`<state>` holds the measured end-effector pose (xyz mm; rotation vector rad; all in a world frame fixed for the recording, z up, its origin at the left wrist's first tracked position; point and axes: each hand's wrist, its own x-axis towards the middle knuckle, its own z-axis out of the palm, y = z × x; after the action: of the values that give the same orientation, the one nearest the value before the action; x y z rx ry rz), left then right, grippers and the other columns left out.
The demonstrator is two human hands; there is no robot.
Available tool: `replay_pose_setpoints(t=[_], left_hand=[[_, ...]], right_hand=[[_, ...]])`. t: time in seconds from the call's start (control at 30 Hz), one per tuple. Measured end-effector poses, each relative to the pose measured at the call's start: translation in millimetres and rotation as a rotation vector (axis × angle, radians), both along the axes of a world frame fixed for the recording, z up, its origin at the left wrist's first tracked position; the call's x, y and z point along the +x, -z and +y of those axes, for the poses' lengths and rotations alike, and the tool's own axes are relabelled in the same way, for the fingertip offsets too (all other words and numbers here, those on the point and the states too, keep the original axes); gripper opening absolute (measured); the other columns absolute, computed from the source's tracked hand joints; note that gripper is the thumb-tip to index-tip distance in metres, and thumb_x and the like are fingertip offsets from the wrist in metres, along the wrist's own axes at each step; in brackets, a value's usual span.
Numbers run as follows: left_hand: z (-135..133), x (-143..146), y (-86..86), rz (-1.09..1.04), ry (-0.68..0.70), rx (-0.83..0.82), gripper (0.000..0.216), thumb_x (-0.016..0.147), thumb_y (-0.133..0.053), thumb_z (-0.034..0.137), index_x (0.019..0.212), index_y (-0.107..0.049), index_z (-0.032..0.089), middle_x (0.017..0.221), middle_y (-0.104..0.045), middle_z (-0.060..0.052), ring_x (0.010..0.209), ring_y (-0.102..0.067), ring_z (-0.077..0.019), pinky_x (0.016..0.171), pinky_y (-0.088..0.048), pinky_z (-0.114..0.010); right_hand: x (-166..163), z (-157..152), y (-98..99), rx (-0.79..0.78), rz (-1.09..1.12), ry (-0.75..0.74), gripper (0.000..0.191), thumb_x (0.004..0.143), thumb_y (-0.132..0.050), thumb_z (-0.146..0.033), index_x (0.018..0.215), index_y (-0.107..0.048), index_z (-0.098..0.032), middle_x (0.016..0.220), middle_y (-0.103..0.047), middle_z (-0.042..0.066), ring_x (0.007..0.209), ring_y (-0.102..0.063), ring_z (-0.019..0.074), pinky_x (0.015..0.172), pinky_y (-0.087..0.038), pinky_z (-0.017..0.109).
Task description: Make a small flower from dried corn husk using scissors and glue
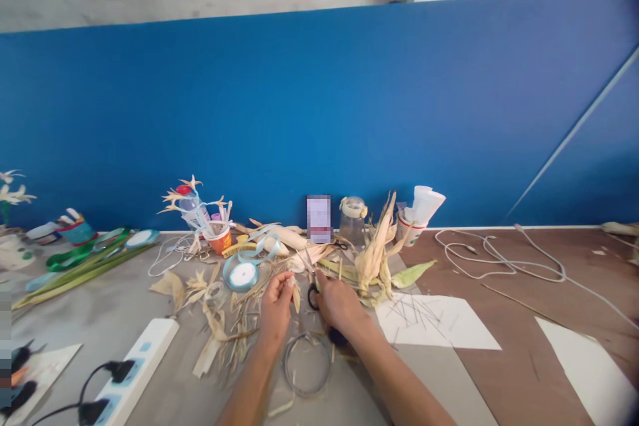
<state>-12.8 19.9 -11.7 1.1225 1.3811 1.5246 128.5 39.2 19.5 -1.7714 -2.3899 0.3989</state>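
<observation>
My left hand (276,301) is closed in a pinch on a small strip of dried corn husk (296,294) held just above the table. My right hand (338,303) grips black-handled scissors (313,295), with the blades pointing up and left toward the husk strip. Both hands work over a litter of husk scraps (224,333). A wire ring (307,366) lies on the table under my wrists. A roll of light blue ribbon (242,273) sits just left of my left hand.
A pile of dried corn husks (377,253), a glass jar (353,218), paper cups (410,229) and a cup of husk flowers (219,236) line the blue partition. A white power strip (134,366) lies front left. White paper sheets (439,323) and a white cable (499,259) lie right.
</observation>
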Motion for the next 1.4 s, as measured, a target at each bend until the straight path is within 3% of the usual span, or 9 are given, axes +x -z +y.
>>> replay_pose_setpoints(t=[0.3, 0.47, 0.6, 0.73, 0.9, 1.1, 1.27, 1.33, 1.4], left_hand=[[-1.1, 1.5, -4.2, 0.006, -0.012, 0.005, 0.033, 0.072, -0.06, 0.044, 0.09, -0.059, 0.016, 0.061, -0.058, 0.001, 0.054, -0.052, -0.0116, 0.053, -0.039, -0.023], [-0.6, 1.0, -4.8, -0.027, -0.008, 0.002, 0.034, 0.07, -0.062, 0.044, 0.089, -0.059, 0.016, 0.062, -0.058, 0.001, 0.054, -0.051, -0.0113, 0.053, -0.04, -0.023], [-0.6, 1.3, -6.8, -0.05, 0.01, -0.015, 0.036, 0.068, -0.062, 0.045, 0.089, -0.059, 0.016, 0.066, -0.06, 0.0, 0.056, -0.052, -0.0128, 0.054, -0.041, -0.024], [-2.1, 2.4, -8.8, -0.017, 0.002, -0.001, 0.034, 0.067, -0.063, 0.045, 0.087, -0.06, 0.017, 0.071, -0.063, -0.001, 0.061, -0.054, -0.0147, 0.058, -0.042, -0.025], [-3.5, 3.6, -7.1, -0.046, 0.065, 0.014, 0.032, 0.07, -0.063, 0.042, 0.09, -0.06, 0.017, 0.07, -0.062, -0.001, 0.059, -0.054, -0.0129, 0.056, -0.041, -0.024], [-4.9, 4.5, -5.9, -0.088, 0.11, -0.02, 0.031, 0.07, -0.064, 0.041, 0.09, -0.061, 0.017, 0.068, -0.063, 0.0, 0.06, -0.055, -0.0128, 0.057, -0.041, -0.023], [-2.6, 3.7, -5.0, -0.13, 0.047, 0.011, 0.033, 0.068, -0.066, 0.041, 0.088, -0.059, 0.016, 0.063, -0.06, 0.001, 0.056, -0.054, -0.012, 0.055, -0.04, -0.023], [-0.8, 3.1, -3.8, -0.173, 0.0, 0.031, 0.031, 0.067, -0.067, 0.04, 0.085, -0.057, 0.017, 0.062, -0.059, 0.002, 0.056, -0.054, -0.0114, 0.057, -0.042, -0.023], [0.5, 2.3, -3.2, -0.259, -0.028, 0.034, 0.029, 0.068, -0.067, 0.039, 0.083, -0.053, 0.018, 0.062, -0.06, 0.003, 0.057, -0.056, -0.0116, 0.062, -0.044, -0.025]], right_hand=[[0.4, -6.9, -14.5, 0.066, -0.034, -0.004, 0.047, 0.081, -0.052, -0.029, 0.126, -0.047, -0.018, 0.093, -0.066, 0.015, 0.081, -0.066, 0.0296, 0.063, -0.048, 0.035], [1.8, -13.0, -24.9, 0.051, -0.019, -0.008, 0.027, 0.082, -0.047, -0.023, 0.104, -0.061, -0.016, 0.091, -0.066, 0.016, 0.076, -0.065, 0.027, 0.061, -0.046, 0.032], [-0.4, -15.8, -30.0, 0.122, 0.279, -0.035, 0.025, 0.084, -0.044, -0.022, 0.097, -0.065, -0.018, 0.093, -0.067, 0.012, 0.08, -0.063, 0.0214, 0.068, -0.043, 0.028], [-8.2, -12.7, -22.1, -0.019, 0.623, -0.077, 0.019, 0.08, -0.048, -0.023, 0.083, -0.067, -0.018, 0.076, -0.067, 0.004, 0.069, -0.058, 0.015, 0.062, -0.039, 0.022], [-10.9, -7.2, -13.3, -0.118, 0.768, -0.033, 0.018, 0.078, -0.047, -0.017, 0.066, -0.061, -0.014, 0.058, -0.056, -0.001, 0.056, -0.049, 0.011, 0.053, -0.033, 0.02], [0.0, 0.0, -13.9, 0.174, 0.577, 0.049, 0.017, 0.076, -0.046, -0.013, 0.067, -0.06, -0.016, 0.063, -0.059, 0.003, 0.061, -0.053, 0.014, 0.06, -0.035, 0.023], [19.1, 8.5, -18.4, 0.463, 0.672, 0.275, 0.019, 0.075, -0.045, -0.015, 0.086, -0.061, -0.016, 0.093, -0.06, 0.011, 0.079, -0.056, 0.0196, 0.072, -0.041, 0.029], [22.3, 8.0, -20.7, 0.386, 0.734, 0.214, 0.016, 0.077, -0.045, -0.019, 0.074, -0.061, -0.016, 0.084, -0.06, 0.008, 0.075, -0.055, 0.019, 0.07, -0.042, 0.029], [20.3, 5.0, -21.8, 0.164, 0.799, 0.105, 0.023, 0.08, -0.044, -0.024, 0.061, -0.057, -0.017, 0.064, -0.056, 0.003, 0.064, -0.053, 0.0166, 0.063, -0.041, 0.027]])
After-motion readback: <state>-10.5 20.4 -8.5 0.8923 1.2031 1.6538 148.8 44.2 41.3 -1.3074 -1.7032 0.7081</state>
